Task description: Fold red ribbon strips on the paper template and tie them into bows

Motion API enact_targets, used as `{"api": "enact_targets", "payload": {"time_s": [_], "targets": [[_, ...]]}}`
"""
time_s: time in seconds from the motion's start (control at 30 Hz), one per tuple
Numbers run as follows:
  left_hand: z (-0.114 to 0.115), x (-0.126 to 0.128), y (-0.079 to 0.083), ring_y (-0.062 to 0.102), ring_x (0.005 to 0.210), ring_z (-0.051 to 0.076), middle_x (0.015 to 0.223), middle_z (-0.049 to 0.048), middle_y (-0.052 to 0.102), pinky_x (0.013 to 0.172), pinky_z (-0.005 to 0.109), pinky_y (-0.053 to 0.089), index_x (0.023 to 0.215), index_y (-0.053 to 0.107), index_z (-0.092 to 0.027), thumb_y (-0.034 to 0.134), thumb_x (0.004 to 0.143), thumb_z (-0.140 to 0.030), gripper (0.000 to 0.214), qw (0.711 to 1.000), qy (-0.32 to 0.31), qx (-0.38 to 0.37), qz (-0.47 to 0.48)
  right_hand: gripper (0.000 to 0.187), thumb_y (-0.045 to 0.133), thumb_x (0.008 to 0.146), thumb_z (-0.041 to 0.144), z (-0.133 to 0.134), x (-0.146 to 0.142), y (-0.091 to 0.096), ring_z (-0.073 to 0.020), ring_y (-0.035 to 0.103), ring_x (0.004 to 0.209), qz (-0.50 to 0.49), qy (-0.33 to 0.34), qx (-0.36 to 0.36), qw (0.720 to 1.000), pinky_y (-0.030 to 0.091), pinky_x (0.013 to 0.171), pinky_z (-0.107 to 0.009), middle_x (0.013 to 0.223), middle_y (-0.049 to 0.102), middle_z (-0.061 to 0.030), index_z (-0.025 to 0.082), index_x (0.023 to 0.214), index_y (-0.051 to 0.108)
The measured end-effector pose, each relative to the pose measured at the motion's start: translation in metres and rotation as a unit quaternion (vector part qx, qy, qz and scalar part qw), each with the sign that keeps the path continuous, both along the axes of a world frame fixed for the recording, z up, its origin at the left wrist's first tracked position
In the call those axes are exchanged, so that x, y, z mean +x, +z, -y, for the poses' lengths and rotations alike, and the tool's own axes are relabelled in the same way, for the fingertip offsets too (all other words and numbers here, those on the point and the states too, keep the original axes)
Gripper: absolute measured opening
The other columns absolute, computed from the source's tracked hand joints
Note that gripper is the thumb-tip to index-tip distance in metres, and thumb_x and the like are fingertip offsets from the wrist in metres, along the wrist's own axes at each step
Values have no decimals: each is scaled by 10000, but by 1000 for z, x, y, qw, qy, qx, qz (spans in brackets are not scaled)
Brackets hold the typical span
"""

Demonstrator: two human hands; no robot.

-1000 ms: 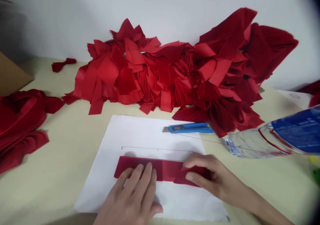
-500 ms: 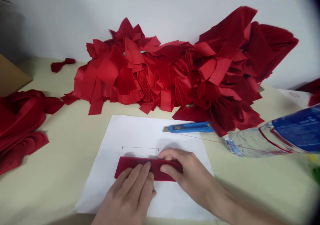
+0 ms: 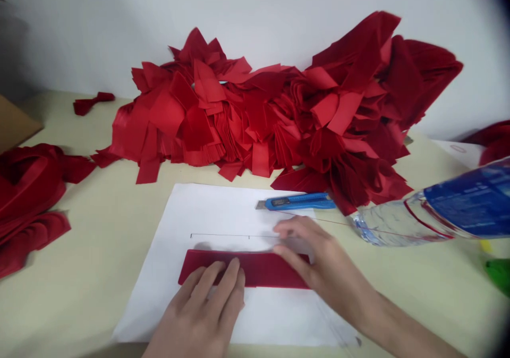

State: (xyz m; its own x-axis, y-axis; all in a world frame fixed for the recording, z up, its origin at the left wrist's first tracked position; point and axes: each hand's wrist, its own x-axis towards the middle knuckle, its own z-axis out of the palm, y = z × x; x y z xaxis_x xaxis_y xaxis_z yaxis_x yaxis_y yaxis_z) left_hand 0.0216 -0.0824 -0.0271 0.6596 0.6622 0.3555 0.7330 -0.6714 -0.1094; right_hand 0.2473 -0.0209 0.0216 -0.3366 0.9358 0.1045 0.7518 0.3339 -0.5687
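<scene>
A dark red ribbon strip (image 3: pixel 271 269), folded flat, lies across a white sheet of paper (image 3: pixel 207 209) just below a drawn black line with tick marks. My left hand (image 3: pixel 207 299) rests on the strip's left half, fingers extended and pressing it down. Over the right end, my right hand (image 3: pixel 314 252) hovers with thumb and fingers apart and nothing visible between them. Beyond the hands, a blue utility knife (image 3: pixel 298 202), its blade showing at the left, lies on the paper's upper edge. A thin red thread runs from the knife towards a bottle.
A big heap of red ribbon pieces (image 3: pixel 247 113) is piled against the wall. More red ribbon (image 3: pixel 32 188) lies at the left, near a cardboard box (image 3: pixel 16 121). A clear plastic bottle with a blue label (image 3: pixel 470 204) lies at the right, by a green object (image 3: pixel 498 273).
My right hand has let go of the ribbon strip's right part and moved up and right, its fingers opening. My left hand stays on the strip. The view has shifted slightly.
</scene>
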Motion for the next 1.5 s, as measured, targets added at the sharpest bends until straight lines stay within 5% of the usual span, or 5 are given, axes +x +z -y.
{"api": "enact_targets", "payload": {"time_s": [0.17,0.37,0.83,1.07,1.5], "targets": [[1,-4,-2,606,1022,265,1245,64,609,786,369,533,1162,597,-174,417,872,-87,352,999,-16,8,-32,111,528,863,184,29,39,3,-193,610,876,46,48,149,987,538,702,-290,916,636,-67,205,928,615],[1,-6,-1,589,1035,264,1270,63,591,806,375,511,1151,602,-180,377,870,-69,376,999,-24,0,-21,243,454,873,100,47,43,-16,-207,657,907,130,104,254,953,577,787,-338,935,714,-62,158,963,672],[3,0,2,525,1093,242,1274,36,587,973,432,373,1179,582,-193,383,893,-144,352,1000,14,-16,3,194,500,859,132,46,43,-20,-180,684,848,91,52,262,960,590,795,-287,916,712,-72,160,912,685],[2,-6,6,525,1101,243,1288,59,574,931,417,409,1229,549,-174,350,906,-148,380,997,-35,15,-67,147,523,847,132,45,42,-21,-174,680,823,67,37,244,967,589,764,-278,901,693,-80,156,876,666],[5,2,-1,525,1095,241,1289,42,578,1097,564,157,1212,568,-200,442,900,-225,337,1000,17,-7,-15,141,529,845,145,44,46,-25,-196,668,890,80,54,233,968,586,792,-308,954,689,-90,157,899,659]]}}
